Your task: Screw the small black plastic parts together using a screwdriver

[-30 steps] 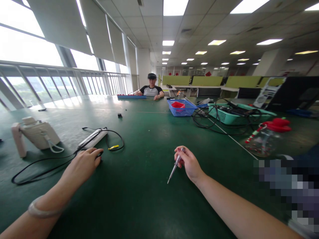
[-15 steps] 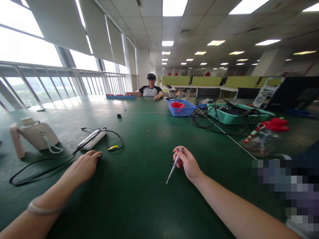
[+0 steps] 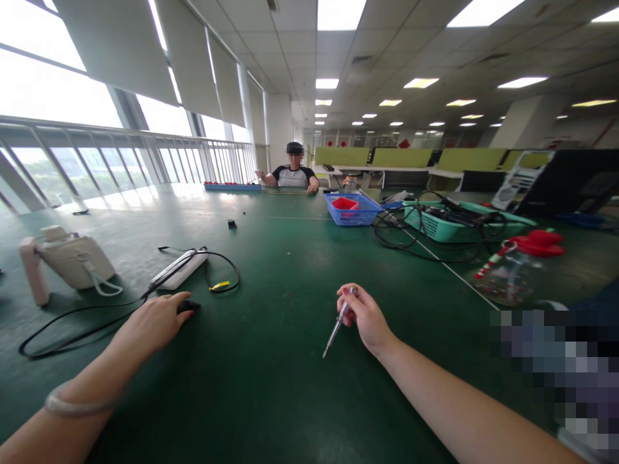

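Observation:
My right hand (image 3: 368,322) is closed around the clear handle of a slim screwdriver (image 3: 333,335), its metal tip slanting down to the left over the green table. On the left, my left hand (image 3: 157,322) rests low at the tabletop with thumb and forefinger spread apart. A small black object (image 3: 189,307) lies in the gap beside the thumb; its kind is hard to make out. Just beyond this hand sit a white power bank (image 3: 181,269) and a black cable (image 3: 80,345) looping across it and the table.
A beige bottle-like container (image 3: 80,261) stands far left. A small black block (image 3: 231,224) lies mid-table. To the right are a blue basket (image 3: 351,216), a green basket (image 3: 435,229) with cables, and a red-lidded glass jar (image 3: 512,277). Across the table sits a person (image 3: 293,175).
My left hand has drawn back slightly to the left and its fingers have parted, showing more of the black object. My right hand stays put. The person opposite has raised one hand.

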Demonstrator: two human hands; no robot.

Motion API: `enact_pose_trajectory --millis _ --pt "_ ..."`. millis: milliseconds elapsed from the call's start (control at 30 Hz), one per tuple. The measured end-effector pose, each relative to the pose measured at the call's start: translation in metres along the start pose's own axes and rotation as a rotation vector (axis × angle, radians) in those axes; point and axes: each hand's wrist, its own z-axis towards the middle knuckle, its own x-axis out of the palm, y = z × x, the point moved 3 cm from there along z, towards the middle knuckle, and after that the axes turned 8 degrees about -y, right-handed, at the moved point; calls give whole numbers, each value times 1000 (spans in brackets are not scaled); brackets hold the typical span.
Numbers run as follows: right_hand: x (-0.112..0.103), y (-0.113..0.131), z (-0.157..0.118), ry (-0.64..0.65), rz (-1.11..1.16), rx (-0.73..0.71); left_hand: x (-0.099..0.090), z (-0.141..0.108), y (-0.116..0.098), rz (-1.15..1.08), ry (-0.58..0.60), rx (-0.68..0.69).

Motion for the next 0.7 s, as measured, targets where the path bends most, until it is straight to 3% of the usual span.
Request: enact_pose_trajectory --millis 167,300,367,500,700 --pt "1 0 0 10 31 -14 -13 -1 -10 -77 -112 36" --pt "2 0 -1 10 56 -43 -25 -7 -39 -234 -227 141" --pt "3 2 -2 24 47 -44 -30 -12 -61 -306 -216 223" --pt "7 10 -8 57 4 -61 -40 -18 -113 -420 -80 408" --pt "20 27 -38 157 -156 -226 -38 -8 -196 -504 -4 598"
